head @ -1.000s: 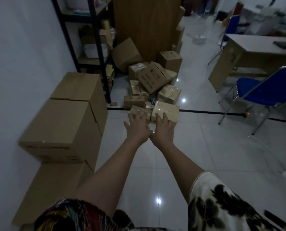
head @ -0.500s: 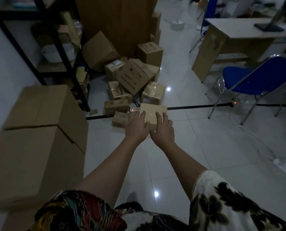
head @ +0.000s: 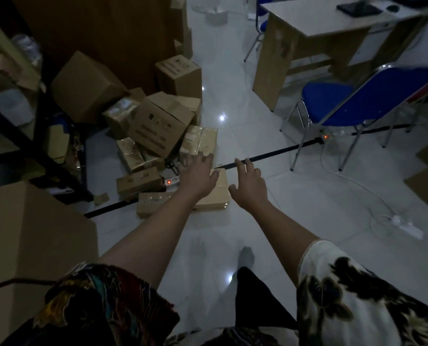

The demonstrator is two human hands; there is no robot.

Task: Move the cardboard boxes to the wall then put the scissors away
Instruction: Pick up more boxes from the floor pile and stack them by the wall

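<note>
Lower left of the frame there's a big carton (head: pixel 33 233) right by me. Mid-frame, both hands have fingers spread and hold nothing. The left hand (head: pixel 198 177) is over the flat box (head: pixel 219 196) on the floor and the right hand (head: pixel 249 187) is at its right edge, can't tell if either touches. Looks like the box-moving step; next it needs a grip on both sides and a lift. Behind that is the box pile (head: pixel 158 126), with maybe the scissors (head: pixel 170 166) by the power strip (head: pixel 172 181). Glossy white tile floor (head: pixel 295 221), dim room, blue chair (head: pixel 358 101) and desk (head: pixel 320 28) upper right.

A blue chair (head: pixel 353 103) stands beside a desk (head: pixel 333 28).
</note>
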